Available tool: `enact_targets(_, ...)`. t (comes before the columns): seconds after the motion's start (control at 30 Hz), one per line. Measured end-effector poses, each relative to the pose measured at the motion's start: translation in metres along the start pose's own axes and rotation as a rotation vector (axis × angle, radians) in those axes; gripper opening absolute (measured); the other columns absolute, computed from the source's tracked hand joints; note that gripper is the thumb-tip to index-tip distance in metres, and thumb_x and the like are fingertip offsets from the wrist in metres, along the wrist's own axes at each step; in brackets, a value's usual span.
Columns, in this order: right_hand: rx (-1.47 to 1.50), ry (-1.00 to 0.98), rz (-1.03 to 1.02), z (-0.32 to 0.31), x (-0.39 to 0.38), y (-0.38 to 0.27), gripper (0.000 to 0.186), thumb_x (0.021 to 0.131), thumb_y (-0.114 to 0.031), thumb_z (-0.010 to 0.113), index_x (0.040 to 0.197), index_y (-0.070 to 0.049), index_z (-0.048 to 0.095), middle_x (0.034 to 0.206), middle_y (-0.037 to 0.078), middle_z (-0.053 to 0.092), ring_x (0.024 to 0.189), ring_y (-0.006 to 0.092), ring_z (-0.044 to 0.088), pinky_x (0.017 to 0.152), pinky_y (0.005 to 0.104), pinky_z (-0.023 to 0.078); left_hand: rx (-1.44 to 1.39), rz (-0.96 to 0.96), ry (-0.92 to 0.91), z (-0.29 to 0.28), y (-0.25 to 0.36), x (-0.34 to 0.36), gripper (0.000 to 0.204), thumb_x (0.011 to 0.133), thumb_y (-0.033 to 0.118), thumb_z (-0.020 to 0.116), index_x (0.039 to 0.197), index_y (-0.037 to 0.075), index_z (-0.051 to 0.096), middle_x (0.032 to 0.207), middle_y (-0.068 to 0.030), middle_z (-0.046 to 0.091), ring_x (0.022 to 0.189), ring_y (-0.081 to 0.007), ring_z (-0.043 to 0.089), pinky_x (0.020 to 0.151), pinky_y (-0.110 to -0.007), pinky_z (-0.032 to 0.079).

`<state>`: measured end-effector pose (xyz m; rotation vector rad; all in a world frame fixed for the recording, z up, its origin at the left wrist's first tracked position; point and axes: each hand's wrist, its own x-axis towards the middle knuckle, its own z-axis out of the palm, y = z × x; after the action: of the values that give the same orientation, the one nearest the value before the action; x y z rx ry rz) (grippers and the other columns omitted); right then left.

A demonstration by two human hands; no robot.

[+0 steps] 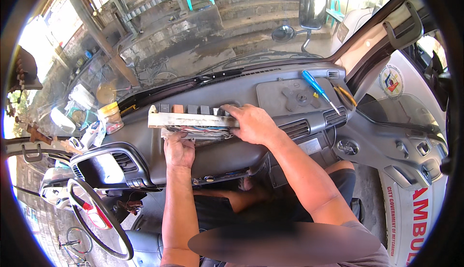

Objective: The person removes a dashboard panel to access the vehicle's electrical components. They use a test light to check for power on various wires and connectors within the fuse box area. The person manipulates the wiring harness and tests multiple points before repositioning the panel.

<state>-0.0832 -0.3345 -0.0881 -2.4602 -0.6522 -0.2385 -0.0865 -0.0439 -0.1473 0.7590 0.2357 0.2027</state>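
Note:
A long pale relay box is tilted up at the dashboard, with several black relays and one orange-brown relay along its far edge. Thin coloured wires run along its near side. My left hand supports the box from below near its left end, its fingers partly hidden beneath it. At the right end, my right hand grips the box with fingers on top and thumb under the near edge.
A blue screwdriver and orange-handled pliers lie on the right of the dashboard. A yellow-lidded jar stands at the left by the windshield. The steering wheel is at lower left; the right door hangs open.

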Motion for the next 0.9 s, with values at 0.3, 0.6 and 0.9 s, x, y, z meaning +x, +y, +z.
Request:
enact_targets(0.3,-0.031,0.003,-0.019,0.015,0.005,0.013,0.055,0.096,-0.014,0.084,0.150,-0.016,0.075,0.119,0.020,0.082,0.110,0.0429,0.077,0.097,0.0537,0.062,0.241,0.190,-0.332,0.035,-0.002,-0.038,0.081,0.092,-0.015,0.061,0.169,0.009,0.051,0.157,-0.0069,0.063,0.141,-0.0256,0.065,0.125,-0.052,0.049)
enact_targets(0.6,-0.189,0.012,-0.082,0.022,0.014,0.010,0.035,0.099,-0.012,0.068,0.131,-0.018,0.082,0.107,0.020,0.083,0.106,0.0422,0.081,0.092,0.0534,0.066,0.700,0.557,0.038,0.070,-0.031,-0.027,0.088,0.091,-0.011,0.089,0.166,0.013,0.048,0.151,-0.0122,0.061,0.131,-0.0258,0.068,0.104,-0.047,0.065)
enact_targets(0.9,-0.220,-0.037,-0.041,0.023,0.013,0.009,0.038,0.100,-0.014,0.069,0.135,-0.020,0.082,0.109,0.016,0.083,0.111,0.0383,0.077,0.097,0.0524,0.063,0.789,0.502,0.011,0.071,-0.029,-0.031,0.104,0.080,-0.022,0.076,0.171,0.003,0.030,0.166,-0.0159,0.054,0.150,-0.0273,0.057,0.130,-0.042,0.046)
